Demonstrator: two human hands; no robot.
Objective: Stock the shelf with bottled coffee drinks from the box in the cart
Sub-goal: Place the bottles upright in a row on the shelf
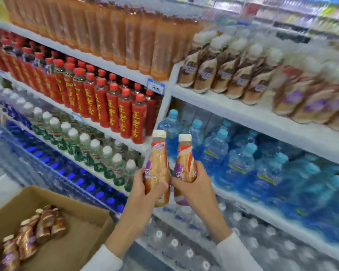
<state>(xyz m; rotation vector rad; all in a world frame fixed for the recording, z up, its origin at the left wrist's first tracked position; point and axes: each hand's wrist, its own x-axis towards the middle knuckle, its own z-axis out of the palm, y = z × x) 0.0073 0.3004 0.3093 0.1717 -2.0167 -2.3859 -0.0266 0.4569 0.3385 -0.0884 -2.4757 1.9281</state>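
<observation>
Left hand grips coffee bottle, label "AFE" | right hand grips second bottle | red bottles: 王老吉

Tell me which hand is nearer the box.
Left. The left hand, gripping a bottle, is just right of the box. The right hand, gripping the other bottle, is farther right, beyond the left hand.

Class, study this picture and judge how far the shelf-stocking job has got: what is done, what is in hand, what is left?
Done: rows of coffee bottles already stand on the upper right shelf. In hand: the left hand grips one bottle and the right hand grips a second bottle, both upright before the shelves. Left: several bottles lie in the cardboard box, so more trips look needed.
</observation>
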